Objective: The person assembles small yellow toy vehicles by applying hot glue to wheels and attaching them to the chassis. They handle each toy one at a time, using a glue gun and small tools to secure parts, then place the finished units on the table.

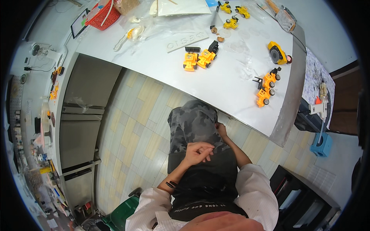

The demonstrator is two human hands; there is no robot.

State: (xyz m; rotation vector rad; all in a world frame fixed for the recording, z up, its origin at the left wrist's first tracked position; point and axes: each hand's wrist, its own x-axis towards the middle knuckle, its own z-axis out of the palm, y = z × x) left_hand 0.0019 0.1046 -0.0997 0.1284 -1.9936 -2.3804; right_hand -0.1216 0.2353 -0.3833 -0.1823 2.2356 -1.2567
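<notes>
My left hand (pixel 198 153) rests over my lap above the camouflage fabric (pixel 192 123), its fingers loosely curled together with nothing visible in them. Beside my right thigh, close under the table edge, is my right hand (pixel 220 130); its fingers are mostly hidden. Both hands are off the white table (pixel 227 84). Nearest on the tabletop are two orange-yellow toy construction vehicles, one (pixel 190 61) with a black front blade and another (pixel 206 58) touching or close to it. Two more orange toy vehicles (pixel 271 79) (pixel 265 96) stand toward the right edge.
A yellow-black tape measure (pixel 276 53) lies at the right. Farther back are small yellow toy vehicles (pixel 231 23), a grey lettered strip (pixel 187 41), a brush (pixel 121 41) and a red basket (pixel 103 17). A glue gun (pixel 319 109) hangs right; a green bin (pixel 122 213) stands lower left.
</notes>
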